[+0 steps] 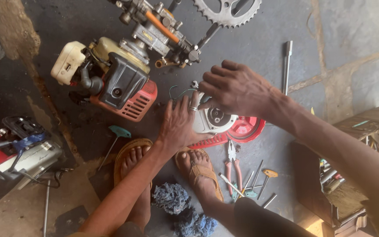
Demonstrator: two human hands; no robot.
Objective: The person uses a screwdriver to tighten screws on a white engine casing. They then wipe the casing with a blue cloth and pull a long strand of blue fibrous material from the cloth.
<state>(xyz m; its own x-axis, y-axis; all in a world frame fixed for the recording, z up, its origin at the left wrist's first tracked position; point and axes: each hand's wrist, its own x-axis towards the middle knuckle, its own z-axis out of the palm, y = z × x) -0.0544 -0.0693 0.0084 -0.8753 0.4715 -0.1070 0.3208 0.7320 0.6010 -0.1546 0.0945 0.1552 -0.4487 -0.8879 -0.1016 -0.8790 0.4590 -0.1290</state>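
One grey engine part (213,117) sits on a red cover (244,129) at the middle of the dark concrete floor (264,44). The left hand (178,123) lies flat on its left side, fingers together. The right hand (235,87) presses on top, fingers spread. One small engine (115,81) sits far left; one pair of pliers (232,164) lies near right.

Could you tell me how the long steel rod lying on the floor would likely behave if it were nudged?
The steel rod looks round and straight, so it would probably roll sideways on the smooth concrete floor. It seems rigid, unlikely to flex. Nothing rests against it, so little would stop it.
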